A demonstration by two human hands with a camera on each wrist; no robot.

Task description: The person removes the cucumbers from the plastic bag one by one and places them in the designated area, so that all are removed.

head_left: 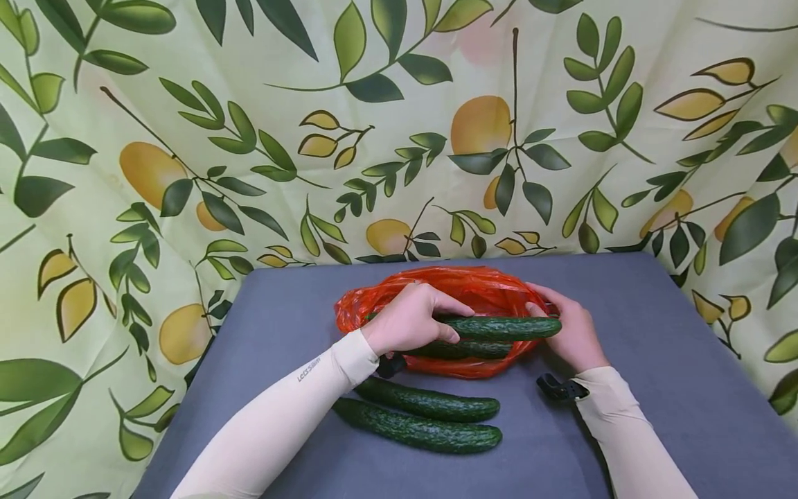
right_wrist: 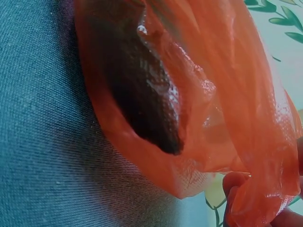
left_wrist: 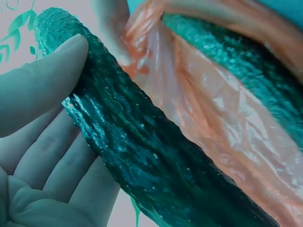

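Note:
My left hand grips a long, bumpy green cucumber at the mouth of a red plastic bag. In the left wrist view the thumb lies over this cucumber, with the other fingers behind it. Another cucumber lies inside the bag; its dark end shows through the plastic in the right wrist view. At the bag's right side my right hand pinches the gathered rim, holding the mouth wide. Part of the held cucumber is hidden by my left hand.
Two more cucumbers lie side by side on the grey cloth-covered table, nearer to me: an upper one and a lower one. My left forearm passes over their left ends. Behind the table hangs a leaf-and-fruit patterned curtain.

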